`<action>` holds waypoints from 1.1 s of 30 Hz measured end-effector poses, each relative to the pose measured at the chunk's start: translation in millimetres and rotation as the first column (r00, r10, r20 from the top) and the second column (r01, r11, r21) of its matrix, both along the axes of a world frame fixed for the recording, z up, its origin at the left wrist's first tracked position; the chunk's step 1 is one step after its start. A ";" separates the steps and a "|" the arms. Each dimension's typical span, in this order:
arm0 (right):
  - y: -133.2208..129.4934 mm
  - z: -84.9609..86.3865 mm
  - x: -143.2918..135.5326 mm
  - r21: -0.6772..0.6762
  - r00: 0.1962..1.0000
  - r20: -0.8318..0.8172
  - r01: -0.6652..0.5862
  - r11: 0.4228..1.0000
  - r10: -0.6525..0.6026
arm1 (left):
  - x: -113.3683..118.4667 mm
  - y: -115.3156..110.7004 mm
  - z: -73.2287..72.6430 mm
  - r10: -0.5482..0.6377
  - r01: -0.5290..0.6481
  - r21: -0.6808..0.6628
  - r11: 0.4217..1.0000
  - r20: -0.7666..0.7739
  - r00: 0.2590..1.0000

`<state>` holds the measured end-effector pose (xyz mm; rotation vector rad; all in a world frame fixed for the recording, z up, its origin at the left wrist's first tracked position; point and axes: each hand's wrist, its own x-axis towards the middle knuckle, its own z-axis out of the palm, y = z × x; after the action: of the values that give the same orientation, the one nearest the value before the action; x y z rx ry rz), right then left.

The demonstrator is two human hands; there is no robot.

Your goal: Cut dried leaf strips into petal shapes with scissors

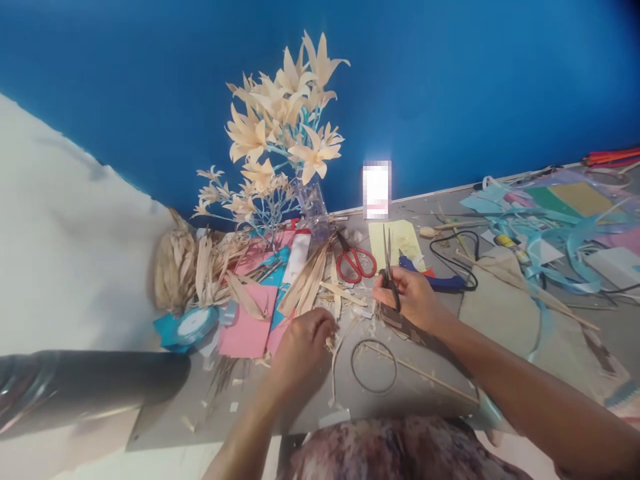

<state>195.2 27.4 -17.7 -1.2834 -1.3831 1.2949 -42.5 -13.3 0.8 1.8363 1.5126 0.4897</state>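
My right hand is closed round a pair of black-handled scissors, with the blades pointing up and away from me. My left hand is curled in a pinch over the table; small pale bits show by its fingertips, but what it grips is mostly hidden. Just right of it, a thin pale strand curves down the table. Between my forearms lies a thin dark ring. Dried husk strips spread beyond my left hand, and red-handled scissors lie behind them.
Pale husk flowers on blue stems stand at the back. A blue glue gun lies beyond my right hand. Ribbon and paper sheets cover the right side. A ribbon roll, pink paper and a husk bundle are left.
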 end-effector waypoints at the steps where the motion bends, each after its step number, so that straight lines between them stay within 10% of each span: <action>1: 1.3 -1.7 -0.3 0.005 1.000 0.002 0.005 1.000 -0.005 | 6.2 3.5 0.1 -0.028 0.032 0.062 0.998 -0.064 0.998; 6: 7.4 -10.7 0.5 0.036 1.000 -0.003 0.021 0.999 -0.021 | 27.9 30.8 -4.0 -0.071 0.157 0.246 0.957 -0.324 0.943; 13: 6.1 -12.3 0.6 0.037 1.000 -0.006 -0.009 0.999 0.009 | 41.2 50.9 -24.4 -0.069 0.209 0.174 0.962 -0.585 0.808; 33: 7.0 -11.4 0.9 0.018 0.999 0.003 -0.032 0.999 0.032 | 39.8 54.5 -46.1 -0.012 0.202 0.294 0.934 -0.540 0.842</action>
<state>196.1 34.4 -29.1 -1.2561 -1.4199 1.2996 -2.7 41.2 -45.2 2.4683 1.7422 0.1943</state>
